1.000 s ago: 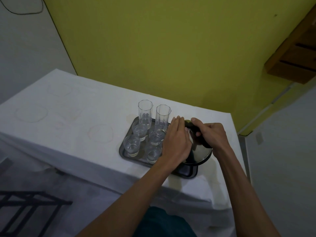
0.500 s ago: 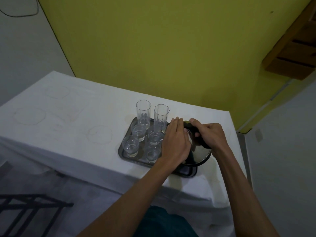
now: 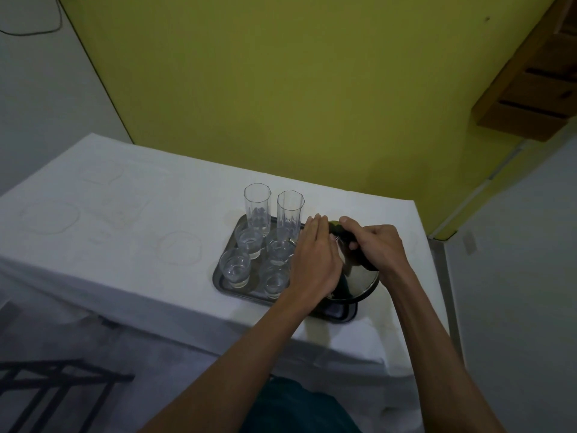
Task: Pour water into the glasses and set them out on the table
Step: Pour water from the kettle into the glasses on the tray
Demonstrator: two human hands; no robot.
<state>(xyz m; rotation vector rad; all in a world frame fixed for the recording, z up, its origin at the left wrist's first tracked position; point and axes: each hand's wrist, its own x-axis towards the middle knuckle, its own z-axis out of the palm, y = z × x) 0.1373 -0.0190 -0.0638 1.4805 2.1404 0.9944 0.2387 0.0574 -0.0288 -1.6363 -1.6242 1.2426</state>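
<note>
A dark metal tray (image 3: 222, 284) sits near the table's right front edge. On it stand two tall clear glasses (image 3: 257, 207) at the back and several short glasses (image 3: 234, 267) in front. A shiny steel kettle (image 3: 359, 281) with a black handle occupies the tray's right end. My right hand (image 3: 374, 245) grips the black handle from above. My left hand (image 3: 315, 260) lies flat against the kettle's left side with its fingers straight. Water levels in the glasses are hard to tell.
A white cloth covers the table (image 3: 125, 220), with faint ring marks on its left half. A yellow wall (image 3: 281, 89) stands just behind. A wooden shelf (image 3: 530, 89) hangs at the upper right, and a black metal frame (image 3: 46, 392) sits on the floor at lower left.
Both hands hold the same pose on the kettle. Only the camera view has shifted slightly.
</note>
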